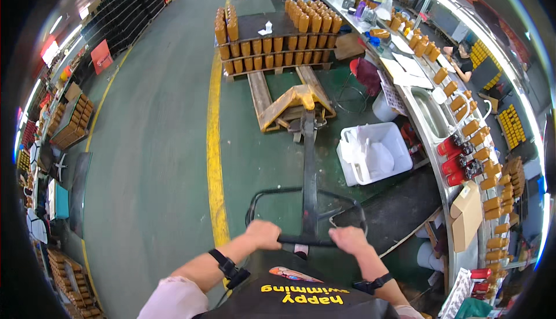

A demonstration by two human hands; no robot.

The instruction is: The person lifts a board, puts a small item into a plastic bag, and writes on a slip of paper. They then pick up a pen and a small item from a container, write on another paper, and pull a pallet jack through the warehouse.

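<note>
A yellow pallet jack [301,95] stands in front of me, its worn forks running up to a loaded pallet [279,70]. From it a dark steering shaft [310,168] leads back to a black loop handle [307,241] at my waist. My left hand [264,235] is closed around the left end of the handle's near bar. Closed on the right end is my right hand [349,239]. Tiers of brown bottles [278,44] fill the pallet, with more bottles and a small white bottle [266,28] on its top board.
A yellow floor line [214,145] runs along the jack's left side. To the right are a white bin [376,154] with white plastic pieces, a red stool [366,76] and a long workbench [425,139] lined with brown bottles. Dark stacked crates [124,18] stand far left. Someone [463,61] sits beyond the bench.
</note>
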